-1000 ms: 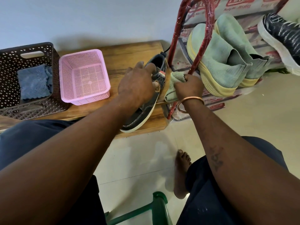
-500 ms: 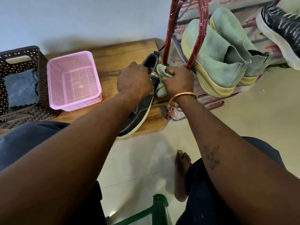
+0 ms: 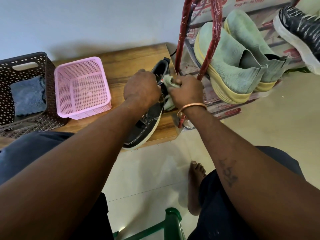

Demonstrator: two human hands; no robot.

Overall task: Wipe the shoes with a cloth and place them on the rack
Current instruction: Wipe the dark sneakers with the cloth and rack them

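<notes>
A black sneaker [image 3: 145, 129] with a white sole lies on the low wooden table [image 3: 124, 59], toe toward me. My left hand [image 3: 141, 89] grips its upper near the opening. My right hand [image 3: 186, 90] holds a bunched pale green cloth [image 3: 168, 80] against the shoe's right side by the collar. The red-framed shoe rack [image 3: 181, 32] stands just right of the table, with a pair of light green slip-on shoes [image 3: 232, 66] and a black and white shoe [image 3: 297, 32] on it.
An empty pink mesh basket [image 3: 83, 108] sits on the table's left half. A dark brown basket [image 3: 26, 58] further left holds a folded blue cloth [image 3: 28, 96]. A green chair frame [image 3: 171, 220] and my bare foot [image 3: 196, 172] are on the tiled floor.
My right hand has moved left with the cloth, from the rack's red post onto the shoe beside my left hand. The left hand stays on the shoe.
</notes>
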